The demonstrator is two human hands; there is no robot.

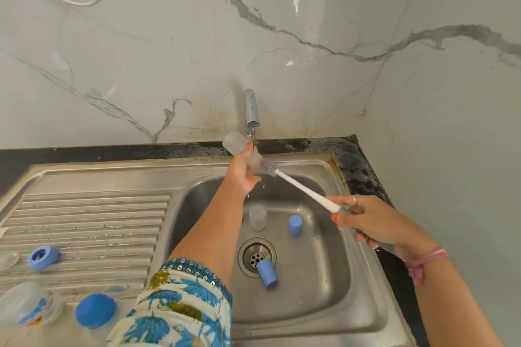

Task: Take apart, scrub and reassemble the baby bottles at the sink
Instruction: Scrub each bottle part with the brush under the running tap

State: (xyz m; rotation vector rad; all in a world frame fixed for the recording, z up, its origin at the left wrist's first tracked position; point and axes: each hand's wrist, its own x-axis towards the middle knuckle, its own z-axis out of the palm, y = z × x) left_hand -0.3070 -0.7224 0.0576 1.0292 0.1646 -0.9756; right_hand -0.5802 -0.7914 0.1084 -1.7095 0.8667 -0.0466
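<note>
The left hand (243, 170) grips the light, wet, likely slippery bottle (242, 148) around its middle, while the right hand (366, 220) holds the stiff brush (303, 189) by its handle end.

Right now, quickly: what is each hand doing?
Left hand: grips the frosted clear plastic bottle under the chrome tap.
Right hand: grips the white-handled bottle brush, bristles at the bottle's mouth.
</note>
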